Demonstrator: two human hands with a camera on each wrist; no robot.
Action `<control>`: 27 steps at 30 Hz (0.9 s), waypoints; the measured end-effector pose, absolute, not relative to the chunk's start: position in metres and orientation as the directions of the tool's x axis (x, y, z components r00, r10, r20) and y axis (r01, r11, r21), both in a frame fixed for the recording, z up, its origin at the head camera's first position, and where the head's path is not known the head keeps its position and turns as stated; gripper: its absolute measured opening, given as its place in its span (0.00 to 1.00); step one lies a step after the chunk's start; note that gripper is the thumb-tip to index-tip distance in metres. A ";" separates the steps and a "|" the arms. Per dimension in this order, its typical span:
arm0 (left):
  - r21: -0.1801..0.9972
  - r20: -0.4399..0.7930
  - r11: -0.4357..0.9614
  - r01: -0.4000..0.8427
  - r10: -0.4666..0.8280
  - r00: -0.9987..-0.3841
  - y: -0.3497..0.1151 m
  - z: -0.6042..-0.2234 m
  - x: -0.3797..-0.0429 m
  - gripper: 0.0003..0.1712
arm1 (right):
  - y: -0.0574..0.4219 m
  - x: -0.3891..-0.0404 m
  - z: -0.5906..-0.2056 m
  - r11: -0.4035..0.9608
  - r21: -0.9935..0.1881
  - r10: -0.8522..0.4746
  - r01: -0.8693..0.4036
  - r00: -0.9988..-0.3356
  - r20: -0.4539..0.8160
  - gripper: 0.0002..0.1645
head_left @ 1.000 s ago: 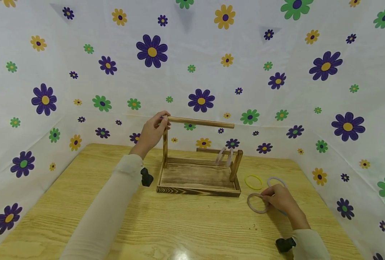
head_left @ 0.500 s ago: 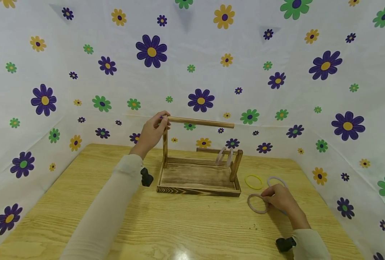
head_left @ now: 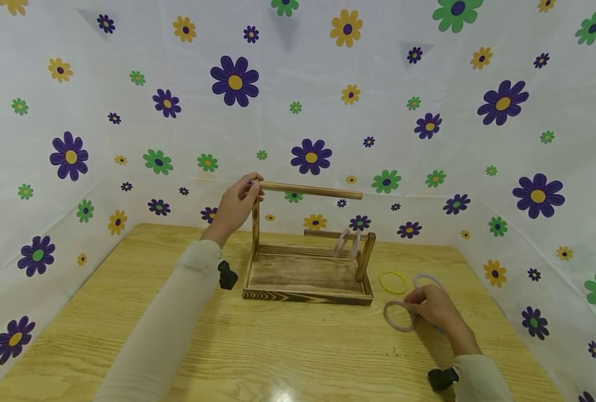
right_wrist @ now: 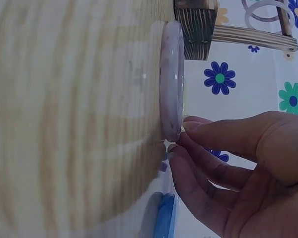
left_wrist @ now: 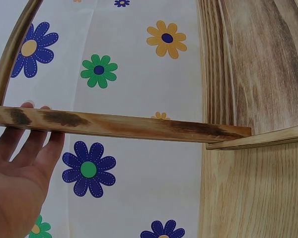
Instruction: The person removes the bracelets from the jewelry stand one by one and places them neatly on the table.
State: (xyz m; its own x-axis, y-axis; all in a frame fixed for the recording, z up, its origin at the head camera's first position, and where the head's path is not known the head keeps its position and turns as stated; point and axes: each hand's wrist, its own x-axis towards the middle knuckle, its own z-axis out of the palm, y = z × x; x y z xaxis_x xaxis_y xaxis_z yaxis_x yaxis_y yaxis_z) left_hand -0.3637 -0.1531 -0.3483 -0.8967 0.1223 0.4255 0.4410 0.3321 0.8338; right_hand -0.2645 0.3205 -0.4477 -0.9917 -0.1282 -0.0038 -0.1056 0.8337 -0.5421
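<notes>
My left hand [head_left: 234, 209] grips the top of the tall left post [head_left: 256, 229] of a brown wooden bangle stand [head_left: 305, 298]. In the left wrist view, its fingers [left_wrist: 32, 144] wrap behind the post [left_wrist: 134, 125]. Over on the right, my right hand [head_left: 435, 310] pinches the near edge of a pale mauve bangle [head_left: 385, 316] at the tabletop. Seen from the right wrist, thumb and fingertips meet at the end of that bangle [right_wrist: 172, 79], which looks low over the wood. Two pale bangles [head_left: 356, 244] hang on the stand's lower bar [head_left: 320, 232].
A yellow bangle [head_left: 380, 281] and a lavender bangle [head_left: 428, 274] lie right of the stand. A blue bangle [right_wrist: 165, 218] is partly hidden by the right hand in the head view. The upper bar [head_left: 313, 190] carries nothing. Flowered cloth [head_left: 277, 123] surrounds the table [head_left: 277, 352].
</notes>
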 end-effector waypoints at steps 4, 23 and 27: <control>0.833 0.423 0.335 0.441 0.128 -0.897 -0.153 -0.349 -0.363 0.25 | 0.319 -0.263 -0.444 0.846 -0.517 -0.139 -0.131 -0.990 0.024 0.06; 0.831 0.429 0.335 0.444 0.120 -0.895 -0.153 -0.349 -0.365 0.25 | 0.295 -0.259 -0.420 0.797 -0.577 -0.164 -0.177 -0.984 0.075 0.10; 0.829 0.429 0.343 0.441 0.116 -0.896 -0.152 -0.349 -0.365 0.24 | 0.291 -0.260 -0.417 0.789 -0.585 -0.169 -0.185 -0.982 0.083 0.10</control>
State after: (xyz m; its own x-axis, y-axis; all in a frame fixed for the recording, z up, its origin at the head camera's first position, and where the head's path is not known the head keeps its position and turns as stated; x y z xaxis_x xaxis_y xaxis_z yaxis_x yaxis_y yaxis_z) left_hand -0.3646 -0.1524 -0.3492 -0.8960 0.1161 0.4287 0.4413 0.3425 0.8294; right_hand -0.2599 0.2912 -0.4169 -0.9822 -0.1686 0.0826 -0.1847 0.7894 -0.5854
